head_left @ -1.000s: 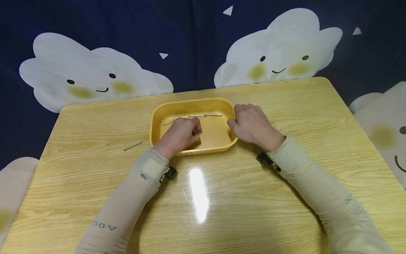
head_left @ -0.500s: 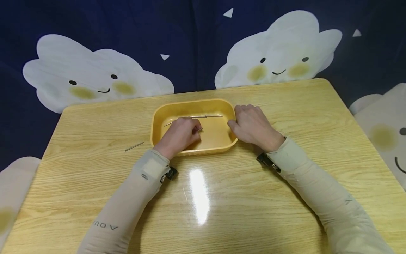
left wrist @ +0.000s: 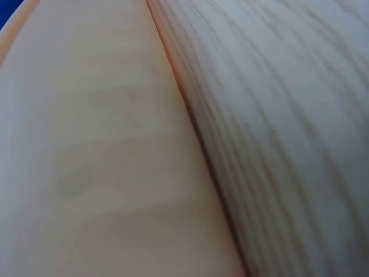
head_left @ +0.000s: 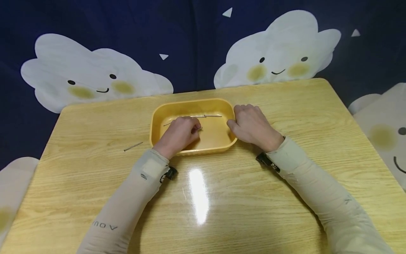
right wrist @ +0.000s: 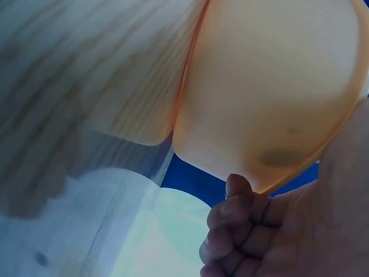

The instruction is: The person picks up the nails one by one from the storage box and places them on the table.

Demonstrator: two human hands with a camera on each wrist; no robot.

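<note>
A yellow plastic tray [head_left: 219, 138] sits toward the back of the table. My left hand [head_left: 180, 132] reaches over its front left rim and pinches a nail [head_left: 200, 128], of which only the end with the head pokes out past the fingers. Along the tray's far side lie more thin nails [head_left: 213, 115], one of them partly covered by the left hand. At the right end, my right hand [head_left: 253, 125] grips the tray rim, thumb on the inner side. Its curled fingers [right wrist: 230, 210] show against the tray's outside in the right wrist view. The left wrist view shows only tray wall and tabletop.
A single nail [head_left: 133, 146] lies on the wooden table [head_left: 234, 201], left of the tray. Behind the table hangs a dark blue curtain [head_left: 193, 42] printed with clouds. A bright light reflection crosses the tabletop in front of the tray.
The head end of the nail in my left hand has risen slightly, and the left fingers now cover more of the leftmost nail in the tray. My right hand stays put.
</note>
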